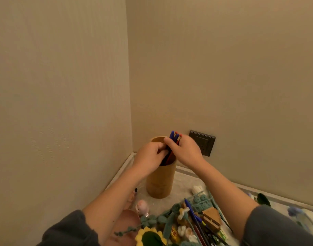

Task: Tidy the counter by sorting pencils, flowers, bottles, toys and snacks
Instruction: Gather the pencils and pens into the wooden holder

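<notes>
From the head view, a tall wooden holder (160, 181) stands upright on the pale surface (185, 180), tucked into the corner where two walls meet. A bundle of pencils (174, 138), blue and red, sticks out of its mouth, leaning toward 1 o'clock. The right hand (186, 151) is clamped on that bundle, thumb and fingers curled round the shafts just above the rim. The left hand (149, 157) sits curled at the holder's mouth, touching the bundle; I cannot tell whether it grips the rim or the pencils. A dark wall socket (203, 142) is at 2 o'clock from the holder. At 5 o'clock lie loose pencils (199, 222) tangled among crochet flowers (149, 236), and at 7 o'clock stands a small pink toy (141, 206).
</notes>
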`<state>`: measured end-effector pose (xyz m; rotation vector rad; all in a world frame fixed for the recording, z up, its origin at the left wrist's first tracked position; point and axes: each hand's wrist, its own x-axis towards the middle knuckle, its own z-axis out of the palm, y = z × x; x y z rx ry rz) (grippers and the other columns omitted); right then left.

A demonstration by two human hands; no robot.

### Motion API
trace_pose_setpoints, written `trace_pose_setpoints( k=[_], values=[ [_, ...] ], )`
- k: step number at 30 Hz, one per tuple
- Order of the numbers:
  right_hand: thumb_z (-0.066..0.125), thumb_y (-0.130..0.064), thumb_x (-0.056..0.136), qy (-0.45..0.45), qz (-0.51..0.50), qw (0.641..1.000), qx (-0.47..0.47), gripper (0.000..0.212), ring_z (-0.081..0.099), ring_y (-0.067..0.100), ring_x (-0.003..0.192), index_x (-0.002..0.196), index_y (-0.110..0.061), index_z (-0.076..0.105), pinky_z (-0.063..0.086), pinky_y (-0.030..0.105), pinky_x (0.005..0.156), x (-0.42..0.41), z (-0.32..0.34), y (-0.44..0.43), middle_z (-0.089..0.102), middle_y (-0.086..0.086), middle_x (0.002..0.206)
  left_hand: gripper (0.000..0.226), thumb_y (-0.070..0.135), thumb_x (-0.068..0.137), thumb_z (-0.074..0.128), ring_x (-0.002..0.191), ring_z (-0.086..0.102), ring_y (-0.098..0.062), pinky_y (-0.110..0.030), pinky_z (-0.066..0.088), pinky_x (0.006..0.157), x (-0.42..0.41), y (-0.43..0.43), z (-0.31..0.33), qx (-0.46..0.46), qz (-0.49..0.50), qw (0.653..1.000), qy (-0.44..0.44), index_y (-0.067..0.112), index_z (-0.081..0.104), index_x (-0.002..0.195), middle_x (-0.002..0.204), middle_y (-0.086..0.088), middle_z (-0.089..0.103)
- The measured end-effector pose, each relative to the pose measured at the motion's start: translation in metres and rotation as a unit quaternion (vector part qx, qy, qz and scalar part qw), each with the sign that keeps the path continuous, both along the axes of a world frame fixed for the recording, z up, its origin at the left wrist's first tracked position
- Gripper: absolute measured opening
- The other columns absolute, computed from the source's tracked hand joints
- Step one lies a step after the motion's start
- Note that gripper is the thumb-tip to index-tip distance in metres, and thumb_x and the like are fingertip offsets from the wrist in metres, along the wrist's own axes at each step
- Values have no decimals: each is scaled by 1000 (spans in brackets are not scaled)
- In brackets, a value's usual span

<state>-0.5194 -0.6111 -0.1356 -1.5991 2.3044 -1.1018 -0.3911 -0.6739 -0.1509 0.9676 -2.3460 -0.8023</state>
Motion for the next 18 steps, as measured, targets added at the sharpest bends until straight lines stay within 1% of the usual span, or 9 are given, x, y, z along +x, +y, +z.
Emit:
trace_pose_setpoints(
  k=[2, 4, 6, 8, 9, 11, 14, 16, 18],
  values=[
    [57, -51, 91, -27, -13, 999, 16, 43, 49, 12, 49, 59, -23, 49, 39, 35, 50, -2, -22, 4, 50, -5, 52, 20, 35, 96, 48, 75, 61, -11, -23, 36, 53, -3, 4, -12, -81, 5, 993, -81, 31, 68, 96, 78, 12, 63],
    [61, -50, 89, -56, -30, 998, 23, 41, 47, 8, 46, 60, -24, 50, 35, 28, 46, -2, -36, 7, 49, -7, 49, 23, 36, 97, 44, 73, 59, -15, -27, 35, 51, -5, 7, -18, -157, 10, 977, -146, 28, 66, 97, 81, 7, 66],
    [64, -47, 88, -82, -34, 996, 18, 37, 47, 6, 45, 61, -24, 53, 35, 27, 47, -3, -41, 9, 50, -8, 48, 25, 33, 98, 41, 80, 63, -22, -32, 42, 57, -6, 7, -20, -180, 3, 967, -182, 26, 65, 100, 89, 1, 69],
    [66, -43, 88, -112, -9, 994, 3, 26, 56, 10, 54, 72, -21, 67, 46, 35, 52, -3, -39, 11, 62, -5, 58, 24, 29, 97, 40, 86, 63, -28, -35, 45, 62, -6, 7, -19, -176, -6, 964, -201, 22, 62, 100, 92, -4, 69],
    [66, -40, 88, -124, 8, 992, -7, 21, 62, 13, 62, 80, -21, 73, 52, 40, 59, -3, -37, 12, 68, -3, 66, 22, 27, 96, 40, 88, 63, -30, -35, 43, 62, -6, 7, -19, -174, -9, 964, -201, 21, 62, 99, 94, -6, 69],
    [68, -38, 87, -144, 33, 989, -30, 16, 66, 16, 72, 91, -24, 75, 58, 43, 69, -2, -32, 19, 72, -3, 77, 22, 24, 95, 42, 93, 62, -32, -36, 43, 64, -4, 8, -17, -166, -10, 970, -176, 21, 63, 102, 98, -8, 68],
    [70, -39, 86, -174, 34, 982, -62, 22, 66, 26, 69, 102, -24, 70, 56, 41, 65, -3, -28, 35, 71, 5, 74, 33, 20, 95, 46, 105, 59, -22, -38, 52, 79, 1, 13, -19, -158, 6, 984, -85, 27, 58, 124, 116, 0, 64],
    [68, -37, 88, -198, 35, 976, -82, 22, 65, 19, 63, 104, -23, 69, 55, 32, 61, -4, -27, 50, 70, 5, 71, 42, 19, 95, 49, 112, 54, -13, -33, 52, 87, 4, 23, -20, -131, 40, 991, 1, 31, 48, 135, 126, 7, 55],
    [65, -35, 91, -214, 27, 972, -90, 14, 63, 9, 58, 100, -26, 68, 52, 20, 56, -4, -29, 68, 68, 0, 66, 42, 17, 93, 51, 104, 53, -4, -29, 52, 83, 6, 39, -22, -89, 60, 990, 92, 34, 45, 131, 117, 14, 51]
  ],
)
